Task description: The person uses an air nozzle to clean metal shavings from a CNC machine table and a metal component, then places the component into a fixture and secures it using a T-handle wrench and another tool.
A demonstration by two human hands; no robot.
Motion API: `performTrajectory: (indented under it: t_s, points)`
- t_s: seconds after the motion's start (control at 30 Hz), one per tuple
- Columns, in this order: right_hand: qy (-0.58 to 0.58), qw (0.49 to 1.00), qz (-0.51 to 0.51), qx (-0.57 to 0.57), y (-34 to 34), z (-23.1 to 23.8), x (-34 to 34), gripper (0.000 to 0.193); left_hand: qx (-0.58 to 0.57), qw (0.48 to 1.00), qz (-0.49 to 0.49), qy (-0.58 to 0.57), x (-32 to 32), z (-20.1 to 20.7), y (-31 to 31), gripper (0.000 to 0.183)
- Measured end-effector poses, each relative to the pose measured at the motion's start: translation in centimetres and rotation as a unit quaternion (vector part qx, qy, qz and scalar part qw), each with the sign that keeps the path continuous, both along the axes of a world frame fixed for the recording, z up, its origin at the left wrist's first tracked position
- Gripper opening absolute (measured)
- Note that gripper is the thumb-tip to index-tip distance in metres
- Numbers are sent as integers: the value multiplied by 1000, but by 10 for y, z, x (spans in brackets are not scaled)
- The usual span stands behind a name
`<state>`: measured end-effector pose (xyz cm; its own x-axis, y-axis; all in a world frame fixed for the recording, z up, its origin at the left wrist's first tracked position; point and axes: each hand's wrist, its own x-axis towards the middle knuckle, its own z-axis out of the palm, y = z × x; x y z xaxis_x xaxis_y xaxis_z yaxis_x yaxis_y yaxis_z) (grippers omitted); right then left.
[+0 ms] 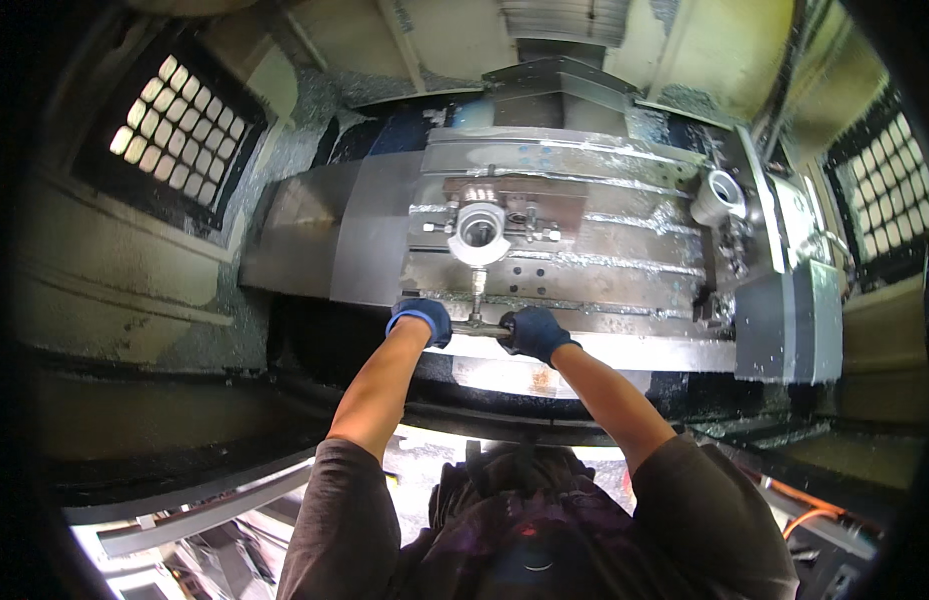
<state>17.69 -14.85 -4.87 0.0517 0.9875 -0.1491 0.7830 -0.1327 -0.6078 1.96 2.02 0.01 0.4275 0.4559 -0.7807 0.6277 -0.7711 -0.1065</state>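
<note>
Both of my hands, in dark blue gloves, are closed round the crossbar of a metal T-handle wrench [475, 327]. My left hand [423, 321] grips its left end, and my right hand [533, 331] grips the right end. From the bar's middle a shaft runs away from me to the near side of a round, hollow metal part [480, 234]. Whether the shaft's tip sits inside that part cannot be made out. The part stands with its bore facing up, in a fixture [530, 228] with bolts at either side.
The slotted machine table [625, 268] is strewn with metal chips. A second hollow metal part [720, 196] stands at its right end, beside a grey box-shaped housing [788, 322]. A metal cover [315, 230] lies to the left. Enclosure walls with grid-patterned windows [175, 128] flank both sides.
</note>
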Motion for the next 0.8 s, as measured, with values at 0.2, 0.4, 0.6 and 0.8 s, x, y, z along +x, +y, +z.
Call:
performTrajectory:
  t_s: [0.2,0.4,0.6,0.8]
  points:
    - [-10,991,25,-135,13,19,0,31,152,958,-98,-222,-1,13,-45,60]
    - [-144,989,-12,-4,-35,35,-40,45,139,897,98,-409,-33,-70,-114,63]
    - [-86,920,-259,283,-132,94,62,50,-97,803,353,-470,-30,-122,-181,35]
    - [-191,808,-524,192,-173,209,238,53,-309,564,363,-675,82,0,-215,18]
